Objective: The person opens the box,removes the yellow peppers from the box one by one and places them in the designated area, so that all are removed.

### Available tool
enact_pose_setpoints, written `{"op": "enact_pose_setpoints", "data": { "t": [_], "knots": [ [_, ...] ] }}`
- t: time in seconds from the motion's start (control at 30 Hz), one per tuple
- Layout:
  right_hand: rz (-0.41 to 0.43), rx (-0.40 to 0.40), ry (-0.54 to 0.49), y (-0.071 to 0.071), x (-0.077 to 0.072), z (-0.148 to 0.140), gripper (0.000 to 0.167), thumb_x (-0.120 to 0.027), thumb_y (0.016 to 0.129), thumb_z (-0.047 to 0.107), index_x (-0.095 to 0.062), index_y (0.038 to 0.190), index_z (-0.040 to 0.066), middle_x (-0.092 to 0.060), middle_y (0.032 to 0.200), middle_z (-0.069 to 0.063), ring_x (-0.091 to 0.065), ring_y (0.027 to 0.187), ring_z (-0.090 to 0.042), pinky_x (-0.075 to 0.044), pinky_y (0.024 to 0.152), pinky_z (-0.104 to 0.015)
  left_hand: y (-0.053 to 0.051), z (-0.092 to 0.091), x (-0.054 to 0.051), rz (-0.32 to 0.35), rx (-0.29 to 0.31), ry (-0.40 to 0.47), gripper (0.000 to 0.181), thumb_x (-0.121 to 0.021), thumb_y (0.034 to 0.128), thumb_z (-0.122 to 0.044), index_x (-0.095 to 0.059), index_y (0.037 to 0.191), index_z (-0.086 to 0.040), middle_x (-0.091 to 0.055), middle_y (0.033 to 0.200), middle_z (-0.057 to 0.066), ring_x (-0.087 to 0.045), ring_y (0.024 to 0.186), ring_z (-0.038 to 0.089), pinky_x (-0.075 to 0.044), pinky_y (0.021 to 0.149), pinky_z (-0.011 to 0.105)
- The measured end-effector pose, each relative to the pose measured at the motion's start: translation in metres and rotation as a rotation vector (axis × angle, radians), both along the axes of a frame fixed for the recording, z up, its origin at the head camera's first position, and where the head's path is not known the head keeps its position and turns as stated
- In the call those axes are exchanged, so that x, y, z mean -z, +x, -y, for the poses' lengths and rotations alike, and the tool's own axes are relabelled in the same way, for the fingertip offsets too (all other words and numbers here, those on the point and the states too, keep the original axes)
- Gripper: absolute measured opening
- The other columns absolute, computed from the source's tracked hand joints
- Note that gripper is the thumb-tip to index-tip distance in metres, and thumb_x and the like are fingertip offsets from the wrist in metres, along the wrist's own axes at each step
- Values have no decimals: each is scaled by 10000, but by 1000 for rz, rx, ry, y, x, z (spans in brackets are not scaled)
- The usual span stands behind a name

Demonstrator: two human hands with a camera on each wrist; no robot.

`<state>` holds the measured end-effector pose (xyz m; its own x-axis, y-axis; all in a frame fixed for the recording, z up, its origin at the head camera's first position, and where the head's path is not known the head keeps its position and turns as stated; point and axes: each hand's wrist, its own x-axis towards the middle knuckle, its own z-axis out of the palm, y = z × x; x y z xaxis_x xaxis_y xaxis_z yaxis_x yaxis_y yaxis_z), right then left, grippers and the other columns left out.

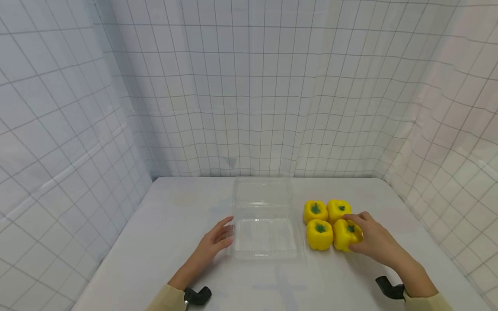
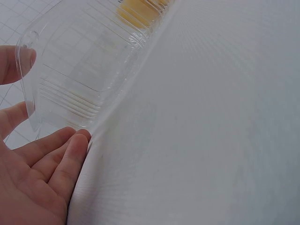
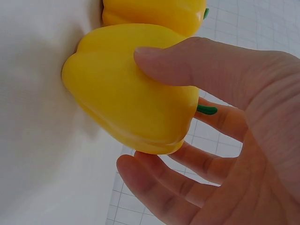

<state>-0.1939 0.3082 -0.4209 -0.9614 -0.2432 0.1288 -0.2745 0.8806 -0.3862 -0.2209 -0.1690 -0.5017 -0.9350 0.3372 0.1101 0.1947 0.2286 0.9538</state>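
Note:
My right hand (image 1: 375, 239) grips the front-right yellow bell pepper (image 3: 131, 93), with the thumb on its near side and the fingers around the far side. The pepper has a green stem, and its base is close to the table; whether it touches is unclear. My left hand (image 1: 214, 242) is at the left side of a clear plastic clamshell container (image 1: 264, 255). Its fingers (image 2: 70, 161) are fairly straight and touch the side and rim. The clamshell lies open, its lid (image 1: 262, 190) folded back at the far side, with nothing inside the base.
More yellow bell peppers stand close together right of the container: one at front left (image 1: 320, 237), one at back left (image 1: 315, 213) and one at back right (image 1: 337, 208). The white table (image 1: 175, 207) is enclosed by white grid-patterned curtains (image 1: 260, 86).

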Motion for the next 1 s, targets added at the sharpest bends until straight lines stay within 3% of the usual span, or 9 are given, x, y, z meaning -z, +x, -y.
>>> {"op": "enact_pose_setpoints", "data": {
  "t": [0.3,1.0],
  "knots": [
    [4,7,-3,-2,3,2,733,-897,713,157,-581,1375,134,-522,1189,-150,-588,969,-290,-561,794,-525,2,-1,-1,31,-19,7,637,-630,1001,-184,-353,1574,-224,-463,1495,190,-472,1356,369,-422,1062,556],
    [-46,7,-1,-1,0,6,724,-902,725,161,-578,1373,151,-539,1181,-140,-597,954,-280,-559,790,-536,1,1,-2,24,10,13,639,-615,1010,-182,-330,1582,-205,-444,1508,201,-453,1372,372,-406,1076,557]
  ]
}}
